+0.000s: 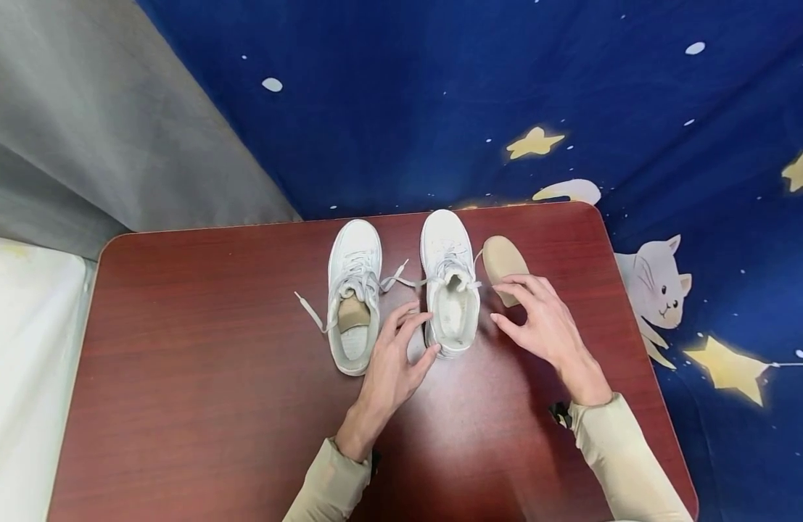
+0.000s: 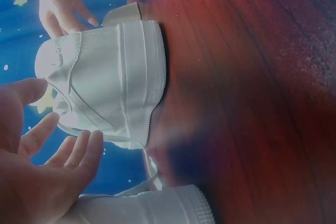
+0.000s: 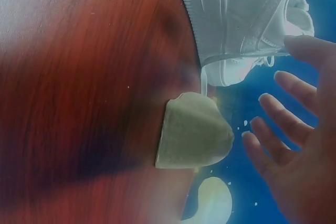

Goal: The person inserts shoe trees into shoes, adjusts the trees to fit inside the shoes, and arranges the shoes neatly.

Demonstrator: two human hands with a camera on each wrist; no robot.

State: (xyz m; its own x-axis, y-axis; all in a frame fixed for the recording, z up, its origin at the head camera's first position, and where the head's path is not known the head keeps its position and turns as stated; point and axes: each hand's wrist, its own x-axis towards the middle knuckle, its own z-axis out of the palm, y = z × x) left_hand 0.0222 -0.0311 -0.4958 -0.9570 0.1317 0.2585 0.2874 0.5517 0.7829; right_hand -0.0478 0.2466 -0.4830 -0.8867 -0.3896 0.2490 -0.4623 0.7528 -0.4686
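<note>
Two white lace-up shoes stand side by side, toes pointing away. The left shoe [image 1: 357,246] has a beige piece [image 1: 352,313] inside its opening. In the right shoe [image 1: 444,232] a pale inner lining shows. My left hand [image 1: 391,362] hovers around the heel end of the right shoe, fingers loosely bent, holding nothing. Beside that shoe lies a beige rounded shoe insert [image 1: 503,257], its near end partly covered in the head view. Above it hangs my right hand [image 1: 543,322], relaxed; the right wrist view shows a gap between its fingers and the insert [image 3: 194,132].
A reddish-brown table [image 1: 199,348] with rounded corners bears everything. Loose laces [image 1: 397,281] spread between and beside the shoes. Behind and to the right hangs a blue curtain [image 1: 401,109] with stars and a cat; a grey curtain [image 1: 114,109] hangs at the left.
</note>
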